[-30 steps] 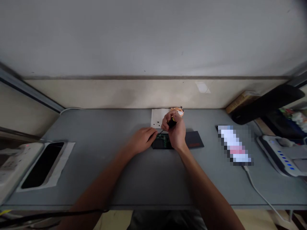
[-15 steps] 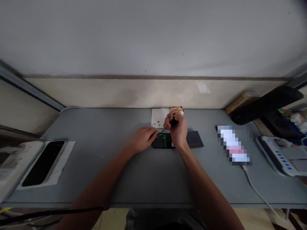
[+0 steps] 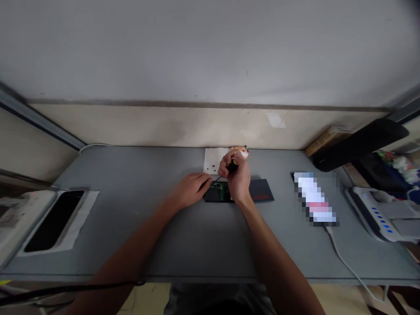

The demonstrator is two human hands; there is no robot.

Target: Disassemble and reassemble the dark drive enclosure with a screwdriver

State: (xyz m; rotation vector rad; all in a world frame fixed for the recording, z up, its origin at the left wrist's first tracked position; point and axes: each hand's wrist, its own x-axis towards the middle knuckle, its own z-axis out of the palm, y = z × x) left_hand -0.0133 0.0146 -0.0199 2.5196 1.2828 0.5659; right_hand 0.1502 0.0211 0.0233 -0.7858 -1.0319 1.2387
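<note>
A small black device with a green circuit board (image 3: 217,192) showing lies open on the grey table (image 3: 131,227). My left hand (image 3: 190,189) rests on the table at its left edge, fingers curled and pressed against the device. My right hand (image 3: 235,176) is closed around a small black-handled screwdriver (image 3: 229,168), whose thin shaft slants down towards the board. Just right of the device lies a dark flat cover with a red mark (image 3: 260,191).
A white paper with several small dark screws (image 3: 211,161) and a small orange figure (image 3: 242,152) lie behind the hands. A black phone on white cloth (image 3: 54,220) lies at left, a lit phone with cable (image 3: 314,199) at right, and a white device with blue lights (image 3: 380,214) at far right.
My right hand with the screwdriver has shifted slightly over the board, turning a little. The left hand stays against the device.
</note>
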